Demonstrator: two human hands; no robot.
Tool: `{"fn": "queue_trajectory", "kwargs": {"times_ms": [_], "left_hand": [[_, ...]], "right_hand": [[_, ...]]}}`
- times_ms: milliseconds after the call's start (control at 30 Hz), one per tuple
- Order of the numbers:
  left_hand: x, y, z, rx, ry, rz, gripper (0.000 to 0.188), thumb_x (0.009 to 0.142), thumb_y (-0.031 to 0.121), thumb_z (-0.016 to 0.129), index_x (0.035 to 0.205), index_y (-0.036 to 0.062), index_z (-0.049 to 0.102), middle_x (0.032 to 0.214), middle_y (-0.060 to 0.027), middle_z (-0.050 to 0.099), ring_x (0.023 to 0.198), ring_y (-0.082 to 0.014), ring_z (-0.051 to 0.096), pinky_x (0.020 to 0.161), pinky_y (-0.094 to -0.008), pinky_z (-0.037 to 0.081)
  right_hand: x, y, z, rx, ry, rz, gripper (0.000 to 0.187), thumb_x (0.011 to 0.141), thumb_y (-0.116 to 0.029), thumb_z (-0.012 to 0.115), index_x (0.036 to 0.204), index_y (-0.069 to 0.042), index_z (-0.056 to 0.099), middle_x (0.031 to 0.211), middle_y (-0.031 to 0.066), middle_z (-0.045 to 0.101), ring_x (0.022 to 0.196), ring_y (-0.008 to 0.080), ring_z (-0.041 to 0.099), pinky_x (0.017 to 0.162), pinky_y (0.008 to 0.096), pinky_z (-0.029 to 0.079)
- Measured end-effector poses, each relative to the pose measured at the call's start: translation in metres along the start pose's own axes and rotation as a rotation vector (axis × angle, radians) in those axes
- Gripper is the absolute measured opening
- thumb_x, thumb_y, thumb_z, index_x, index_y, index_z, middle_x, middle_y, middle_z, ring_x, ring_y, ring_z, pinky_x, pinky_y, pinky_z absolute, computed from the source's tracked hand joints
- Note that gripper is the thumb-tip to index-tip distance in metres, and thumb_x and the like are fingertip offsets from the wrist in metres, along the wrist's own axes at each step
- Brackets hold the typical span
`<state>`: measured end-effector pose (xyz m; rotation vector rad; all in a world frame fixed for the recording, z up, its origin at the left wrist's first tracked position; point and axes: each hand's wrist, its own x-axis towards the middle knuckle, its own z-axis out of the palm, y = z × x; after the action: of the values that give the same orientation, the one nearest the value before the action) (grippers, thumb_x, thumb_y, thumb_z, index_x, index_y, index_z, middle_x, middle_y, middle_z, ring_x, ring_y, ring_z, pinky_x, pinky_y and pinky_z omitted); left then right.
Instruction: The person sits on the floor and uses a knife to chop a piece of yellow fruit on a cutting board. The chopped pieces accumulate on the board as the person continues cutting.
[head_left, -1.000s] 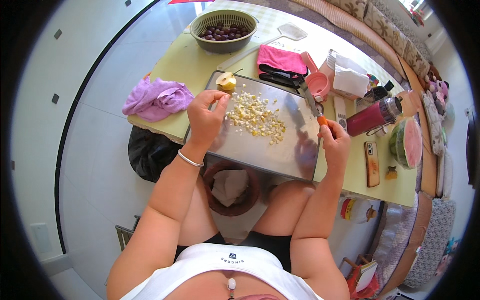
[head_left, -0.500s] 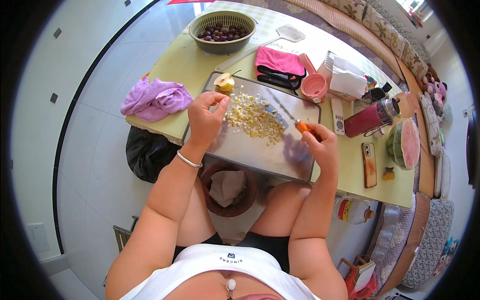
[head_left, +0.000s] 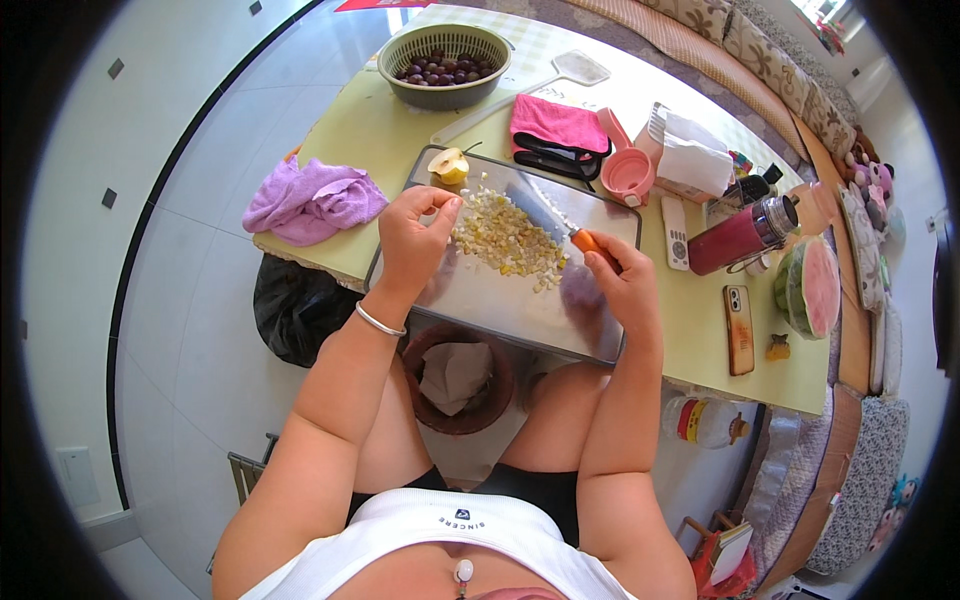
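Note:
My right hand (head_left: 627, 285) is closed round the orange handle of a knife (head_left: 540, 208). Its broad blade lies over the far right side of a pile of finely chopped, pale yellow pieces (head_left: 505, 245). The pile spreads over a metallic cutting board (head_left: 480, 308) with a dark rim. At the pile's left edge my left hand (head_left: 415, 235) is closed, thumb and forefinger pinched together; whether anything is between them cannot be made out. A cut half of a pear (head_left: 448, 166), stem still on, rests at the board's far left corner.
Left of the board lies a purple towel (head_left: 315, 200). Beyond it stand a basket of dark round fruit (head_left: 445, 95), a white fly swatter (head_left: 580, 68) and a pink cloth (head_left: 560, 125). To the right are a pink cup (head_left: 628, 175), bottle (head_left: 742, 236), phone (head_left: 738, 330) and cut watermelon (head_left: 806, 287).
The knife has moved left, away from the board's right side, and its blade is now over the pile. My right hand shifted slightly left with it; the left hand barely moved.

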<state>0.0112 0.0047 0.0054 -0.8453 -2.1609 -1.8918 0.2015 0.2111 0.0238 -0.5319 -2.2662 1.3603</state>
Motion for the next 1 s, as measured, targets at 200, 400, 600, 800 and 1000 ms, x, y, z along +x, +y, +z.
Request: {"fn": "queue_trajectory", "kwargs": {"times_ms": [200,400,600,800,1000], "left_hand": [[0.000,-0.004,-0.001,0.105,-0.082,0.041,0.007,0.086,0.006,0.070,0.088,0.0005,0.073,0.086,-0.0066,0.071,0.075,-0.0130,0.064,0.070,-0.0256,0.050],[0.000,-0.007,0.001,0.068,-0.040,0.009,0.007,0.086,0.006,0.069,0.089,0.0003,0.073,0.086,-0.0062,0.071,0.074,-0.0121,0.063,0.068,-0.0252,0.050],[0.001,-0.005,0.000,0.066,-0.052,0.003,0.007,0.087,0.005,0.068,0.089,0.0004,0.073,0.085,-0.0052,0.071,0.073,-0.0105,0.062,0.067,-0.0239,0.049],[0.000,-0.006,-0.001,0.026,-0.026,-0.047,0.007,0.085,0.006,0.069,0.087,0.0004,0.073,0.082,-0.0078,0.070,0.071,-0.0141,0.064,0.066,-0.0259,0.051],[0.001,-0.003,-0.002,0.110,-0.030,0.081,0.012,0.083,0.007,0.070,0.094,0.0018,0.073,0.091,-0.0114,0.071,0.085,-0.0250,0.066,0.079,-0.0350,0.052]], "right_hand": [[0.001,-0.004,-0.004,0.027,-0.155,0.102,0.027,0.091,-0.010,0.066,0.117,-0.002,0.069,0.086,0.0029,0.067,0.070,0.0086,0.057,0.062,0.0258,0.047],[0.009,0.001,0.002,0.041,-0.050,0.101,0.029,0.091,-0.010,0.066,0.119,-0.002,0.068,0.090,0.0054,0.069,0.073,0.0110,0.059,0.066,0.0274,0.049],[0.016,0.005,0.017,0.029,-0.129,0.084,0.029,0.091,-0.009,0.065,0.120,-0.003,0.068,0.094,0.0104,0.070,0.079,0.0159,0.062,0.074,0.0296,0.050],[0.007,-0.004,0.008,0.019,-0.197,0.019,0.028,0.091,-0.010,0.065,0.117,-0.002,0.069,0.089,0.0067,0.070,0.076,0.0134,0.060,0.072,0.0285,0.050],[0.001,-0.002,-0.016,0.352,-0.107,0.187,0.027,0.094,-0.018,0.063,0.114,-0.001,0.070,0.079,0.0060,0.068,0.058,0.0036,0.047,0.051,0.0194,0.034]]}}
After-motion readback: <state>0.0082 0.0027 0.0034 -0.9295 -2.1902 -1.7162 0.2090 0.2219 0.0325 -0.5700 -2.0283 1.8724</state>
